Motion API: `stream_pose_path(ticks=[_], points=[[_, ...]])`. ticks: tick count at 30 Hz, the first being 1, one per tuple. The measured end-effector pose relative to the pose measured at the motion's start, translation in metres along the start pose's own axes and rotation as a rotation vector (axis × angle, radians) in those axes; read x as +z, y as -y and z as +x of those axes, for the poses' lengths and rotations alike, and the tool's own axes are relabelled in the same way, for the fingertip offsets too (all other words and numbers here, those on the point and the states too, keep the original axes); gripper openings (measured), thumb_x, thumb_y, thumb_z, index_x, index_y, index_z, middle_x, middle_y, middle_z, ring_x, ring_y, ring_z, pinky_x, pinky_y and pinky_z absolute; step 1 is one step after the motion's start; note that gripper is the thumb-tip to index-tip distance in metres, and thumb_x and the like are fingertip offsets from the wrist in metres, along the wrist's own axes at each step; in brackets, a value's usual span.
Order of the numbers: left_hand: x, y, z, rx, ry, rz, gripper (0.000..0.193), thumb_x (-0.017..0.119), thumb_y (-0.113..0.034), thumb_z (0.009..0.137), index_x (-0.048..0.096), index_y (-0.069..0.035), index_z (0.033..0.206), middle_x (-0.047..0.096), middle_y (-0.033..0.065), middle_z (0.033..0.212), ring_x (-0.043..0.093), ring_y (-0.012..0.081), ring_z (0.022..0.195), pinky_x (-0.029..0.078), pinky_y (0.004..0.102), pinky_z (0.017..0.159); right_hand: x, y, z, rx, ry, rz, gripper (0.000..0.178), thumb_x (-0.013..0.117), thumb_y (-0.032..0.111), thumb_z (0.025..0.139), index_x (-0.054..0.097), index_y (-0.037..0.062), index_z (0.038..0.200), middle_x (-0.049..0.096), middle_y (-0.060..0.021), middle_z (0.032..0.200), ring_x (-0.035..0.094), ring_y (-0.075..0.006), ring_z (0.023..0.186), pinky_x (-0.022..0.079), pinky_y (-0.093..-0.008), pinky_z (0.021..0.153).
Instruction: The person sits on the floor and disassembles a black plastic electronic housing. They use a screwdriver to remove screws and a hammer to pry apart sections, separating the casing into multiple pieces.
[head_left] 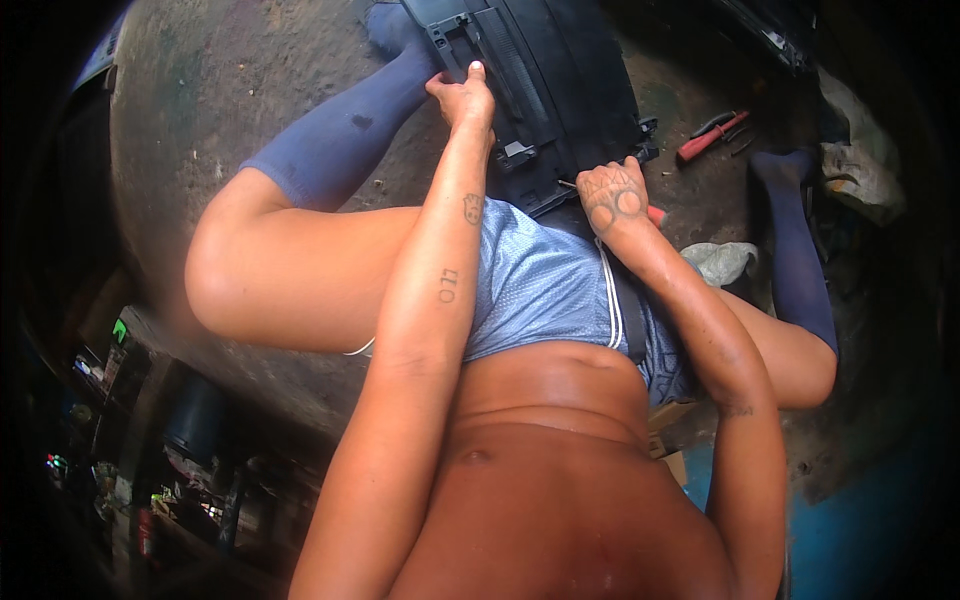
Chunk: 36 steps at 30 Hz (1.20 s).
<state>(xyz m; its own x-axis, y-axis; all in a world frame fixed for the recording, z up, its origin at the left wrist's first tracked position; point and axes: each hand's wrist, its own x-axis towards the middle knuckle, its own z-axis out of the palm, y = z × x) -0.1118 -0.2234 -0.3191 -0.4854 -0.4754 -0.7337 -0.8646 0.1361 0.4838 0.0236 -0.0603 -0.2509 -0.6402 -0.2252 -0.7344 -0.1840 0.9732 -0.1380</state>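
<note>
A long black plastic housing (575,80) with ribs, slots and clips lies between my legs, its near end close to my shorts. My left hand (465,100) grips its left edge, thumb on top and the other fingers partly hidden. My right hand (615,195) is closed round a screwdriver (657,216). The tool's red handle end sticks out on the right of the fist, and a short length of metal shaft shows on the left. That shaft points at the near end of the housing; whether its tip touches cannot be made out.
On the dark, dirty floor (220,110), red-handled pliers (712,136) lie right of the housing. A pale crumpled bag (860,160) is at the far right, and a pale rag (720,262) lies by my right thigh. Cluttered odds and ends (150,470) fill the lower left.
</note>
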Motion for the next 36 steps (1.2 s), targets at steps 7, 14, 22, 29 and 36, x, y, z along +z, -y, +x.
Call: stream_pose_path(ticks=[7, 14, 22, 29, 36], points=[[-0.004, -0.002, -0.003, 0.01, 0.018, -0.016, 0.066, 0.073, -0.031, 0.095, 0.034, -0.009, 0.143, 0.058, 0.0266, 0.138, 0.059, 0.0397, 0.128, 0.045, 0.0478, 0.11, 0.005, -0.016, -0.009, 0.204, 0.029, 0.278, 0.031, 0.071, 0.014, 0.085, 0.064, 0.0061, 0.114, 0.072, -0.015, 0.111, 0.072, -0.0366, 0.102, 0.056, -0.049, 0.085], [-0.001, 0.006, 0.004, 0.048, 0.006, -0.002, 0.07, 0.075, -0.033, 0.094, 0.032, -0.008, 0.143, 0.06, 0.0265, 0.135, 0.06, 0.0422, 0.125, 0.046, 0.048, 0.107, 0.034, 0.005, 0.002, 0.117, -0.152, 0.514, 0.023, 0.071, 0.027, 0.093, 0.075, 0.006, 0.101, 0.073, -0.0209, 0.088, 0.072, -0.0406, 0.086, 0.058, -0.0484, 0.078], [0.001, 0.012, 0.009, 0.071, -0.001, 0.007, 0.069, 0.073, -0.036, 0.095, 0.033, -0.009, 0.144, 0.059, 0.0286, 0.136, 0.06, 0.0434, 0.126, 0.044, 0.0485, 0.108, 0.051, 0.026, 0.006, 0.115, -0.186, 0.5, 0.025, 0.057, 0.027, 0.099, 0.069, 0.0056, 0.101, 0.073, -0.02, 0.081, 0.073, -0.0395, 0.078, 0.059, -0.0502, 0.073], [-0.003, 0.006, 0.003, 0.029, 0.047, -0.04, 0.069, 0.072, -0.031, 0.097, 0.032, -0.002, 0.146, 0.054, 0.0259, 0.141, 0.055, 0.0345, 0.129, 0.041, 0.0434, 0.11, 0.055, 0.011, -0.006, -0.009, -0.128, 0.461, 0.032, 0.059, 0.036, 0.1, 0.069, 0.0087, 0.115, 0.073, -0.0173, 0.078, 0.074, -0.0358, 0.075, 0.058, -0.0484, 0.069], [-0.003, 0.002, -0.001, 0.019, 0.044, -0.05, 0.068, 0.072, -0.031, 0.098, 0.033, -0.003, 0.146, 0.055, 0.0239, 0.139, 0.056, 0.0324, 0.127, 0.042, 0.0423, 0.108, 0.042, 0.003, -0.005, -0.087, -0.083, 0.266, 0.034, 0.061, 0.037, 0.1, 0.061, 0.0115, 0.123, 0.072, -0.0142, 0.088, 0.074, -0.0302, 0.079, 0.057, -0.0441, 0.07]])
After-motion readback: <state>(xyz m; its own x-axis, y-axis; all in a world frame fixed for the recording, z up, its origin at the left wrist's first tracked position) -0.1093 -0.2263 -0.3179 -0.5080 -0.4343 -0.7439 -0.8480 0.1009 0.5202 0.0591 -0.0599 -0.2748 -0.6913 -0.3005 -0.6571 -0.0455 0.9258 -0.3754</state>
